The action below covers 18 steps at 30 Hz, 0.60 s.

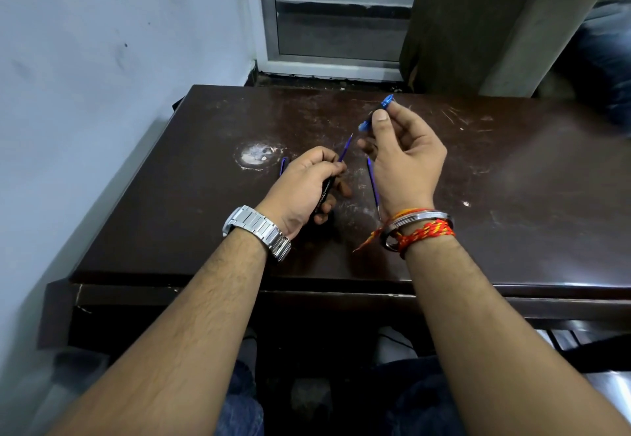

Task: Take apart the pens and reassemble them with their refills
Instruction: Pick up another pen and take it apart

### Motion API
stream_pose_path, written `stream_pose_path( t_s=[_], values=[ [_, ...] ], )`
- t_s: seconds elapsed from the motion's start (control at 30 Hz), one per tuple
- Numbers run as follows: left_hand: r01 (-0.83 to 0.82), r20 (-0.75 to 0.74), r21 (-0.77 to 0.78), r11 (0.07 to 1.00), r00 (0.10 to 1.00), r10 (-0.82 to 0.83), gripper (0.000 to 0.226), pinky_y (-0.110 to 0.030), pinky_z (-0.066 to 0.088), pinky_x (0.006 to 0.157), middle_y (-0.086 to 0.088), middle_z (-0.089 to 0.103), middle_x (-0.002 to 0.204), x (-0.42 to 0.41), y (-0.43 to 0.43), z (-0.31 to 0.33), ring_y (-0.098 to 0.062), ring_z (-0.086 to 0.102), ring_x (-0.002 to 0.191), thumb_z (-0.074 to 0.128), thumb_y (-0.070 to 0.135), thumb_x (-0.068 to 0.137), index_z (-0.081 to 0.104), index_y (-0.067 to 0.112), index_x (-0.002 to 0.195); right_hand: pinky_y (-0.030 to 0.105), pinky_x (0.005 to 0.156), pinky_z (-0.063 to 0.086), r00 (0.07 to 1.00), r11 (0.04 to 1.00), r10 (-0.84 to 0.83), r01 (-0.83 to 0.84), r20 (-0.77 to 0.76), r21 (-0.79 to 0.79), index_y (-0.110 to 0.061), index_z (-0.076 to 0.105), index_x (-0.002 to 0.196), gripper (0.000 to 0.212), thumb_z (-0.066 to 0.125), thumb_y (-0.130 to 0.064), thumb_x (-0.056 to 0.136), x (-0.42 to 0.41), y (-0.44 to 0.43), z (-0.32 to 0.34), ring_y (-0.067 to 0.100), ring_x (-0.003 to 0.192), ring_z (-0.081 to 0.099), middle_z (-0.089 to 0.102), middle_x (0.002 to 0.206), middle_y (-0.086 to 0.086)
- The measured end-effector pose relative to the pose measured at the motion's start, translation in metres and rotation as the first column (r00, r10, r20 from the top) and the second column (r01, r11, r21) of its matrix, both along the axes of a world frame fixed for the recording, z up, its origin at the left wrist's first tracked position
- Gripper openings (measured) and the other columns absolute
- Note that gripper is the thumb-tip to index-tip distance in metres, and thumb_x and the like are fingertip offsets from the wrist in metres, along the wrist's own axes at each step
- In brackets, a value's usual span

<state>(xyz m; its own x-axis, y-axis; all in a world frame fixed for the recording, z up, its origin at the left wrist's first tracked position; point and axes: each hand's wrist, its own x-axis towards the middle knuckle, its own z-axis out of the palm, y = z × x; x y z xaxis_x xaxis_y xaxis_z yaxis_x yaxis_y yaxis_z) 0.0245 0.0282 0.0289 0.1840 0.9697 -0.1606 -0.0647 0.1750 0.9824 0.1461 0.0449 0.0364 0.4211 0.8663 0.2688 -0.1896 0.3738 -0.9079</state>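
Fingers (327,162) of the left hand (304,186) clench a black pen barrel (322,194), its thin blue refill (346,147) protruding; right hand (403,159) pinches a translucent blue tip section (377,111) above mid-desk (512,179). Misaligned joining could bend the refill; a loose refill (373,179) nearby might roll.

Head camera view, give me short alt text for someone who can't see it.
Over a dark wooden table, a person's left hand grips a black pen barrel with its refill tip poking out, while the right hand pinches a blue pen piece. Loose refills lie on the table.
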Motion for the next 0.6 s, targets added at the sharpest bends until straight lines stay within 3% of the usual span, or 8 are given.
stream_pose_path(
  t_s=[0.33, 0.6],
  values=[
    [0.003, -0.026, 0.005, 1.000, 1.000, -0.003, 0.022, -0.024, 0.023, 0.046, -0.005, 0.065, 0.063, -0.0002, -0.0018, -0.0002, -0.015, 0.038, 0.043, 0.047, 0.017, 0.097, 0.055, 0.024, 0.078, 0.027, 0.065, 0.060, 0.994, 0.995, 0.079, -0.074, 0.075, -0.063, -0.006, 0.069, 0.108, 0.016, 0.066, -0.008, 0.092, -0.0009, -0.0029, 0.0013, 0.010, 0.075, 0.070, 0.072, 0.082, 0.000],
    [-0.010, 0.005, 0.010, 1.000, 1.000, 0.010, 0.022, -0.024, 0.022, 0.045, -0.005, 0.065, 0.062, -0.0008, -0.0005, -0.0007, -0.015, 0.037, 0.042, 0.049, 0.018, 0.095, 0.056, 0.025, 0.075, 0.025, 0.065, 0.059, 0.991, 0.994, 0.084, -0.076, 0.109, -0.074, -0.014, 0.070, 0.102, 0.011, 0.066, -0.010, 0.092, 0.0000, -0.0030, 0.0008, 0.008, 0.074, 0.070, 0.073, 0.083, -0.001]
  ],
)
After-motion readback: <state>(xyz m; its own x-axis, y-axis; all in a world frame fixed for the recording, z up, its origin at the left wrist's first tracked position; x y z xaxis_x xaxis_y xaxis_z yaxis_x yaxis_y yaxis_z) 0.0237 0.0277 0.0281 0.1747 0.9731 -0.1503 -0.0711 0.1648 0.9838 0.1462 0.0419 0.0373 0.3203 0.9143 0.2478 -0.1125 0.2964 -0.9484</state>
